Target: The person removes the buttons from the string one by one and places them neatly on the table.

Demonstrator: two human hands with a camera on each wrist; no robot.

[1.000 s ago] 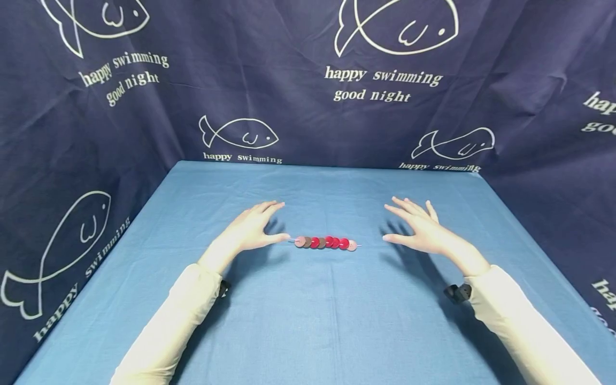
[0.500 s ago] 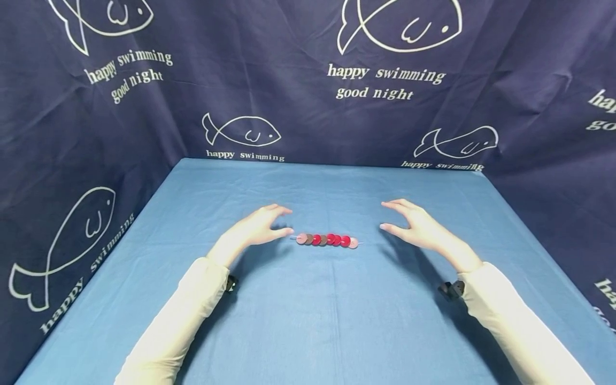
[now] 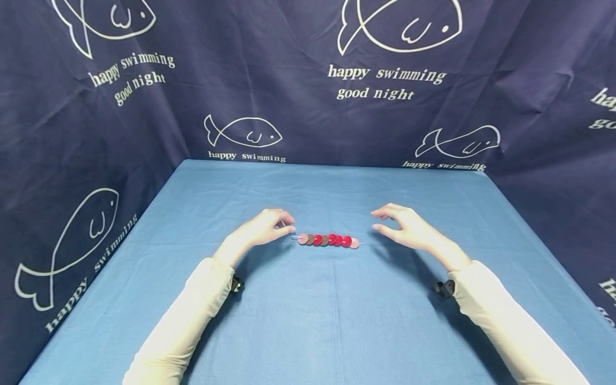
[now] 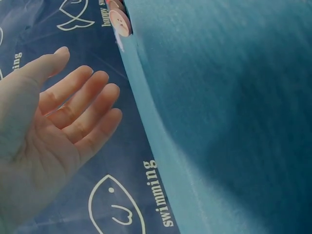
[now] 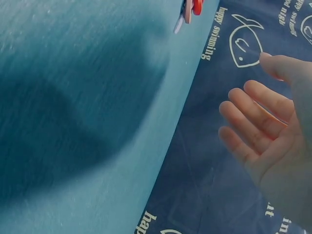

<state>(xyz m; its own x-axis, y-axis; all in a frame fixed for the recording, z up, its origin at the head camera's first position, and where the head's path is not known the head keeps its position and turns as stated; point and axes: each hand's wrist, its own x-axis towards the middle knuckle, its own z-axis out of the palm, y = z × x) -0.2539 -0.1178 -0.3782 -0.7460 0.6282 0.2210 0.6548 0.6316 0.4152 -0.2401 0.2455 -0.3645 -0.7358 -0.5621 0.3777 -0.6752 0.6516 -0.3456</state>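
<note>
A row of round buttons (image 3: 332, 240) in pink, brown and red lies across the middle of the table, overlapping, with a thin pale strand showing at each end. My left hand (image 3: 264, 227) hovers just left of the row, thumb near its left end, fingers loosely bent with nothing in them. To the right, a wider gap away, my right hand (image 3: 409, 227) hangs in the air, also holding nothing. The left wrist view catches a pink button (image 4: 120, 22) at its top edge. Red and pink buttons (image 5: 197, 7) show at the top of the right wrist view.
Blue cloth (image 3: 308, 321) covers the table. A dark blue curtain (image 3: 308, 75) with white fish drawings and lettering stands behind and along both sides. A dark device (image 3: 444, 290) sits at the right wrist and another (image 3: 237, 284) at the left.
Both hands have come inward, the right one moving left toward the buttons, and their fingers have bent more. The row of buttons lies as before; the view has shifted slightly.
</note>
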